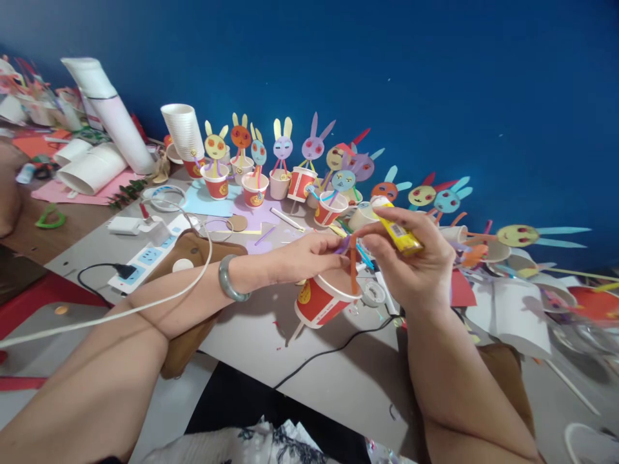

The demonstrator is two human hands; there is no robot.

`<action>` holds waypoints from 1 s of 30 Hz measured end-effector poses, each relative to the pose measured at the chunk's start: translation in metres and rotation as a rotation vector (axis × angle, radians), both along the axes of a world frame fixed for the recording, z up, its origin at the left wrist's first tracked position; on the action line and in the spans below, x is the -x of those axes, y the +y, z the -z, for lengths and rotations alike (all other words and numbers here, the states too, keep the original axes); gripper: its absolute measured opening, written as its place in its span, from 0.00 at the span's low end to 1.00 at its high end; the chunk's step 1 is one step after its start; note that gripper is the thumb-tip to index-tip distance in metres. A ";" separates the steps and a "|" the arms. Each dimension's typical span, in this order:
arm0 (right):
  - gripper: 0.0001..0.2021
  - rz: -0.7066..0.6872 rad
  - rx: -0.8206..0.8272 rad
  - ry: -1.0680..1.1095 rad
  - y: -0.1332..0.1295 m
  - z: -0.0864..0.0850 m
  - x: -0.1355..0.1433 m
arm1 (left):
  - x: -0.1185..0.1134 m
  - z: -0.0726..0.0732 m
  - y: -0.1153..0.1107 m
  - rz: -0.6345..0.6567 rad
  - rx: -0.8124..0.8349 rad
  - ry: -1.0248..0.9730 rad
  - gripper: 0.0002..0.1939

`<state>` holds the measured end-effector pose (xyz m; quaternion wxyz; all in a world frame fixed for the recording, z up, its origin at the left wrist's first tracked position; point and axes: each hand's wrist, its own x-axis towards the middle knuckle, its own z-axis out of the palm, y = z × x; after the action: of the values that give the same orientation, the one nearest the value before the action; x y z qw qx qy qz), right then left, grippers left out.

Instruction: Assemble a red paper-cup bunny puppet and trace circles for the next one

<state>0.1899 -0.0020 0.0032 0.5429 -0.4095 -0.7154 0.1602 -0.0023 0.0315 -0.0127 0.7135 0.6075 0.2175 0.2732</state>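
A red and white paper cup [325,301] is tilted above the grey table, with a stick poking out of its base. My left hand [312,258] is closed at the cup's rim, its fingers pinching a purple paper strip [344,245]. An orange paper strip [354,267] stands up at the right side of the rim. My right hand [413,258] is wrapped round a yellow glue tube [400,235] with a white top; its thumb and forefinger meet near the upper end of the orange strip.
Paper rabbit figures in cups [255,188] line the blue wall. A power strip [145,258] with a white cable lies left, near a stack of cups [182,132]. A black cable [333,351] crosses the table front. White paper [522,316] lies right.
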 end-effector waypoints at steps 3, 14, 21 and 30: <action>0.21 -0.032 0.081 -0.031 -0.001 0.000 0.002 | -0.001 0.001 -0.002 0.001 -0.040 0.040 0.05; 0.17 0.019 0.012 0.102 0.010 0.008 0.001 | 0.014 -0.008 0.015 0.167 -0.295 0.035 0.38; 0.16 0.022 -0.078 0.135 0.014 0.011 0.002 | 0.014 -0.003 0.019 0.054 -0.279 -0.009 0.40; 0.14 0.086 -0.181 0.191 0.020 0.021 0.002 | 0.005 0.017 0.016 -0.142 -0.180 -0.026 0.40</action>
<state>0.1877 0.0184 -0.0177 0.6497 -0.3719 -0.6538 0.1102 -0.0077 0.0472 -0.0301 0.6377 0.6484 0.2256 0.3493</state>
